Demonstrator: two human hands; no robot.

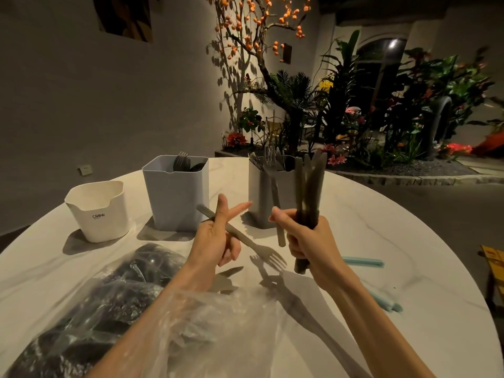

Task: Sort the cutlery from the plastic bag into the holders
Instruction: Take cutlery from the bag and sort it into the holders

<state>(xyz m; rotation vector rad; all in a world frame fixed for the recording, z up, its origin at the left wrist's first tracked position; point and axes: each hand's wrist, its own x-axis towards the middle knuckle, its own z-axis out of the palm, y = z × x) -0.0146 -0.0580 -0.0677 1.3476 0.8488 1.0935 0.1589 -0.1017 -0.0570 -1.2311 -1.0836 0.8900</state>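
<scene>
Now my left hand (218,238) pinches one fork (261,253) over the table (381,241), two fingers sticking out straight. My right hand (305,241) grips a bunch of knives (311,186) pointing up. Behind stand three holders: a white one (98,211) that reads "CRBW", a blue one (174,192) with forks, a grey one (259,197) with cutlery. Near me lies the bag (122,309).

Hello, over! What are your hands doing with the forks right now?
Left hand holds one fork. Right hand grips a cutlery bundle. Holders unblocked.
</scene>
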